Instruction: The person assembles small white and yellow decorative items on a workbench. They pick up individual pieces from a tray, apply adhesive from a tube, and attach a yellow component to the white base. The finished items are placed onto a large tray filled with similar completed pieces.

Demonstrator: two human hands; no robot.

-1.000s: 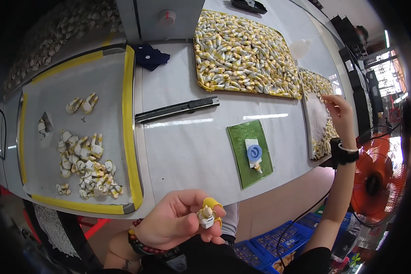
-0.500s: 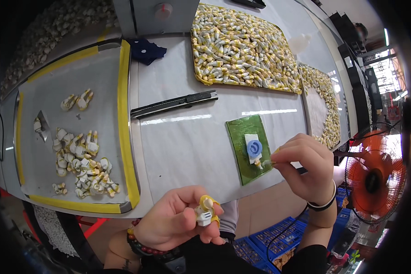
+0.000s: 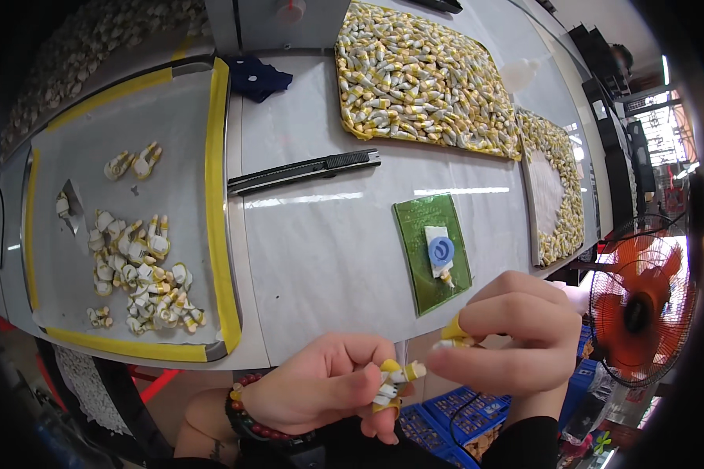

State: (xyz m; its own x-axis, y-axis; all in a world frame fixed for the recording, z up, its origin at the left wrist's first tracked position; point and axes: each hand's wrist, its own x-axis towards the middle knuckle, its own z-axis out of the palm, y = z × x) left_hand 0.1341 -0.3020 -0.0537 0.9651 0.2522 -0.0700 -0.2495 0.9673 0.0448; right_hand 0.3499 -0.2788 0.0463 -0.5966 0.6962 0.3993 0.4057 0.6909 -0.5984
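My left hand [image 3: 321, 387], low in the middle, pinches a small white-and-yellow toy figure [image 3: 391, 383] between thumb and fingers. A short limb-like part juts from the figure toward my other hand. Just to the right, my right hand [image 3: 516, 332] is closed on a small yellow-and-white piece [image 3: 454, 334], mostly covered by the fingers. The two pieces are close but apart. Beyond my right hand lies a green pad [image 3: 414, 273]. On it rest a white slab with a blue ring [image 3: 441, 250] and a little pale tip at its near end.
At left, a yellow-taped tray [image 3: 219, 234] bears a heap of white-and-yellow figures [image 3: 145, 273]. A black utility knife [image 3: 305, 170] lies mid-table. At the back are a full tray of small pieces [image 3: 422, 78] and a dark cloth [image 3: 258, 78]. An orange fan [image 3: 641, 301] stands right.
My right hand has moved from beside the green pad down and left, close to the figure, with a small piece in its fingers. My left hand has shifted right and turned the figure.
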